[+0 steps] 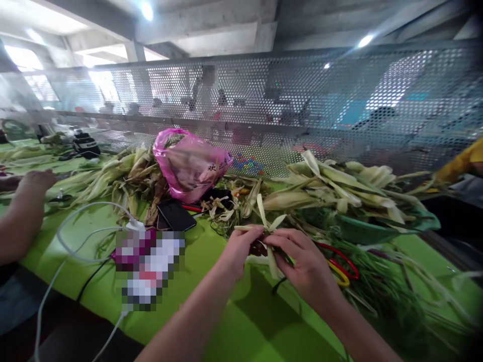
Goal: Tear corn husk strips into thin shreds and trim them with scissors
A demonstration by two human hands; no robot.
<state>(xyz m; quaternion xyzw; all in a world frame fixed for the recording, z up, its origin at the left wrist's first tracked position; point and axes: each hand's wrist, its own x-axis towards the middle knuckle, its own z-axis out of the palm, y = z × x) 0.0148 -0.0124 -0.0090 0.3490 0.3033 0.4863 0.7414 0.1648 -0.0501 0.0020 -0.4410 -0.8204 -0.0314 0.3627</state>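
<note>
Both of my hands meet over the green table (241, 322), working pale corn-husk strips (269, 223). My left hand (241, 249) pinches the strips and a small dark bundle from the left, fingers closed. From the right, my right hand (305, 264) curls its fingers around the same strips, one of which hangs down between the hands. A heap of corn husks (339, 188) lies just behind them. Red and yellow scissors handles (341, 264) lie right of my right hand.
A pink plastic bag (190, 163) sits among husks (113, 178) at the back. Black phones (175, 216) and white cables (75, 236) lie to the left. Another person's arm (22, 211) rests at the far left. A perforated metal screen (302, 100) bounds the table's far side.
</note>
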